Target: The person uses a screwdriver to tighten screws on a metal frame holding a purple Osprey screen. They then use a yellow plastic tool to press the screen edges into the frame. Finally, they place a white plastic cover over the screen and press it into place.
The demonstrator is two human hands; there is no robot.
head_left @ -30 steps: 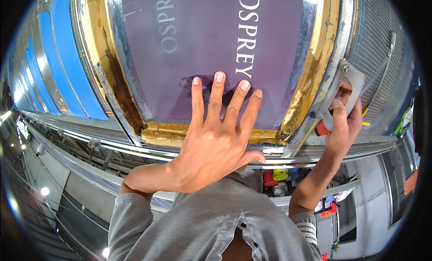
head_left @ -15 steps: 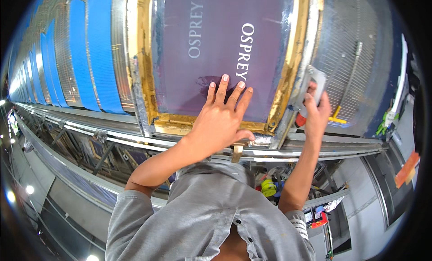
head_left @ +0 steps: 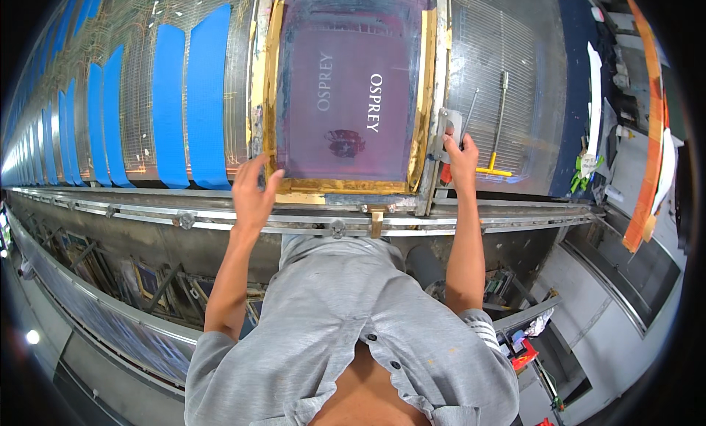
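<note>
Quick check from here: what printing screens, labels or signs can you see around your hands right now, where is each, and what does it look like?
Printing screen: on the long table, between both hands; rectangular metal frame, purple mesh, yellow-taped edges, pale lettering and a small dark emblem.
Blue panels: left of the screen; a row of tall blue strips along the table.
Left hand at the frame's lower left corner; right hand at its right edge.

I wear a light grey short-sleeved button shirt, small dark buttons down the front, lower placket hanging open. My right sleeve cuff carries dark and white stripes. My left hand [head_left: 254, 193] and right hand [head_left: 461, 158] are ungloved, forearms uncovered.
</note>
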